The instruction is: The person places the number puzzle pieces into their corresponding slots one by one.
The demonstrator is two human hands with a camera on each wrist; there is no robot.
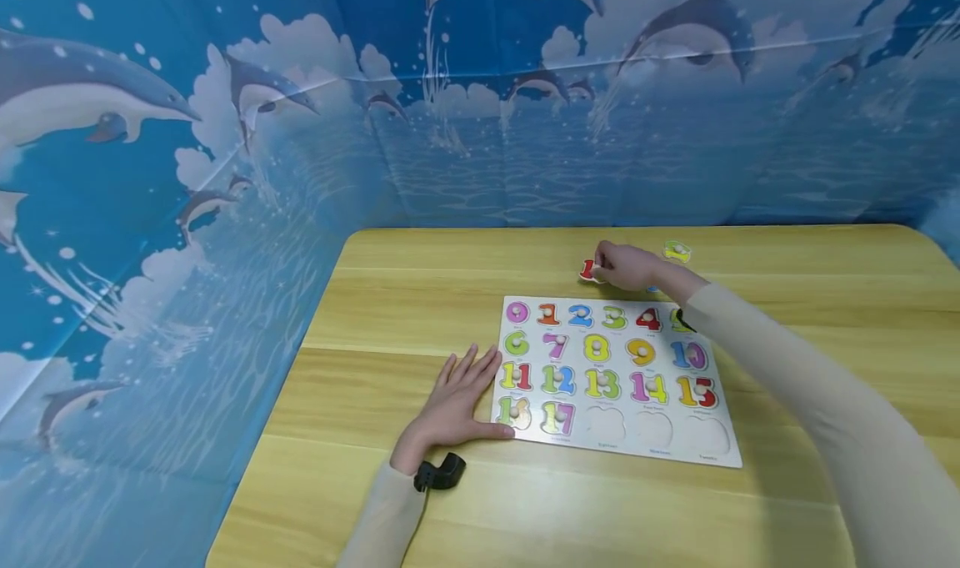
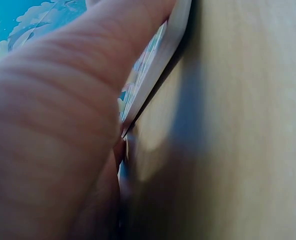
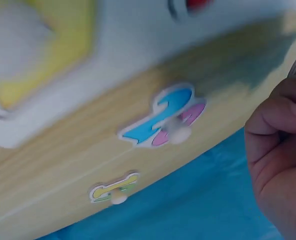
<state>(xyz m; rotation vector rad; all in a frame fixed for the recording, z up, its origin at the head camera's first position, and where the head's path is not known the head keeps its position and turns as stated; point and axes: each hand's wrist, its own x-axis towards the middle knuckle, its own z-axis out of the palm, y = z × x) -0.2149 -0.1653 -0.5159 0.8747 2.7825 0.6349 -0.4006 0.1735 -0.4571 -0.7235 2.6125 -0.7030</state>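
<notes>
A white number puzzle board [image 1: 600, 459] lies on the table, with knobbed, coloured number pieces in its rows and three shallow recesses showing at the bottom right. My left hand [image 1: 457, 401] rests at the board's left edge, fingers spread and thumb along the lower left corner. The left wrist view shows that hand close up beside the board's edge [image 2: 160, 65]. Beyond the board's top edge, my right hand [image 1: 626, 266] pinches a number piece with a red 1 [image 1: 587, 270]; the fingers hide the rest of it. In the right wrist view, the right hand [image 3: 280, 150] has curled fingers.
A yellow-and-green number piece [image 1: 677, 252] lies near the table's far edge. Closer to the board, a blue-and-pink piece [image 3: 175, 102] with a knob lies partly behind the right hand in the head view. A dolphin-print cloth [image 1: 465, 168] hangs behind the wooden table [image 1: 390, 318].
</notes>
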